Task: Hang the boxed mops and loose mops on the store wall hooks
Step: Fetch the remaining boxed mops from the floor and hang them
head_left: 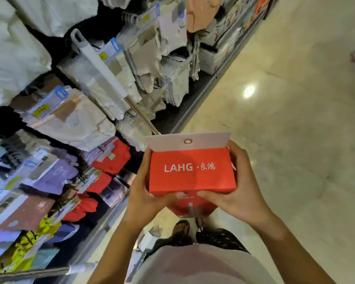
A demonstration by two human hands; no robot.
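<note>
Two hands hold a red mop box in front of the body.
The left hand (146, 193) curls round the left side of the red mop box (193, 171), and the right hand (241, 193) curls round the right side. Both thumbs press the near edge. A white flap (209, 140) with a small hole (188, 141) stands up at the far side. Past it, a loose mop handle (103, 68) leans on shelves (70, 119) of packed cloths.

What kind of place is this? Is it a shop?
Most likely a shop aisle. Packaged cloths hang in rows, some with yellow stickers, a mop shows among them, and the left hand and right hand hold a red box with a hanging hole.
</note>
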